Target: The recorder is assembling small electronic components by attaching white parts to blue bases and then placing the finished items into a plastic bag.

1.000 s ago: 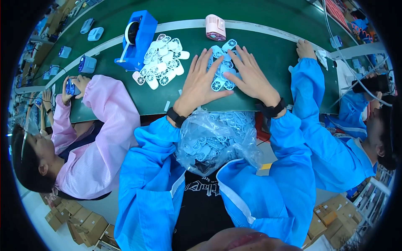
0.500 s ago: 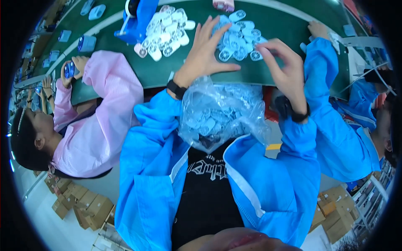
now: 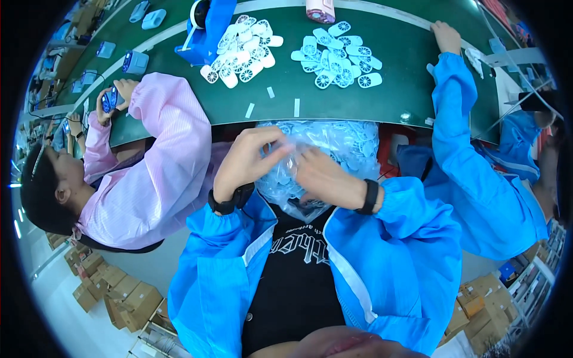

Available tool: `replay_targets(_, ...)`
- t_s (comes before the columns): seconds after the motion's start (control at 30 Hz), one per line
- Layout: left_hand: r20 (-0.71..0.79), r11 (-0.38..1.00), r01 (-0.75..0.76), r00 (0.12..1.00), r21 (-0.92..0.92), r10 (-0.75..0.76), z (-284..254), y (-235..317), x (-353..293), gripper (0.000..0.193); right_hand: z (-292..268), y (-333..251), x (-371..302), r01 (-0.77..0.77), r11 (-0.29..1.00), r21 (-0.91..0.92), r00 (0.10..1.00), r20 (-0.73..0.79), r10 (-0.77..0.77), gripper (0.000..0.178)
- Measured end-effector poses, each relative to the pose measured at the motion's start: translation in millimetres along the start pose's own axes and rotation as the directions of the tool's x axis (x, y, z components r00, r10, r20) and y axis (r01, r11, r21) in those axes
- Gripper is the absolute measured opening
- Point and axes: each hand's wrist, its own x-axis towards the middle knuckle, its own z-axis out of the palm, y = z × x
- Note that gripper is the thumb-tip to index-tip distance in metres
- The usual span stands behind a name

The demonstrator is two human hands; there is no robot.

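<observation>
A clear plastic bag (image 3: 358,134), filled with light-blue plastic covers, rests against me below the table's near edge. My left hand (image 3: 248,156) is at the bag's left side, thumb and fingers curled together on its film. From the other side my right hand (image 3: 325,175) reaches across the bag with bent fingers gripping the film; its fingertips are partly hidden. On the table lie a pile of light-blue covers (image 3: 340,59) with round spoked grilles and, left of it, a pile of white covers (image 3: 242,53) of the same shape.
A blue tape dispenser (image 3: 209,36) stands behind the white pile, and a pink device (image 3: 320,11) at the far edge. Short white strips (image 3: 296,108) lie on the green table (image 3: 382,107). Co-workers sit on both sides, one in a pink sleeve (image 3: 173,107), one in a blue sleeve (image 3: 456,89).
Both my hands have come back from the light-blue pile on the table down to the bag and taken hold of its film. The white strips are now uncovered.
</observation>
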Motion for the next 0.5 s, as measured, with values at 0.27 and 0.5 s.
replay_targets(0.27,-0.222,0.987,-0.111,0.972,-0.119,0.083,5.9,1.8,4.5,0.013,25.7,8.4,21.8,0.120,0.942,0.313,0.955,-0.297,-0.023,0.057)
replay_targets(0.5,-0.297,0.970,-0.165,0.949,-0.178,0.107,10.2,-0.8,0.1,0.013,26.1,-6.6,38.5,0.077,0.994,0.074,0.931,-0.362,-0.045,0.032)
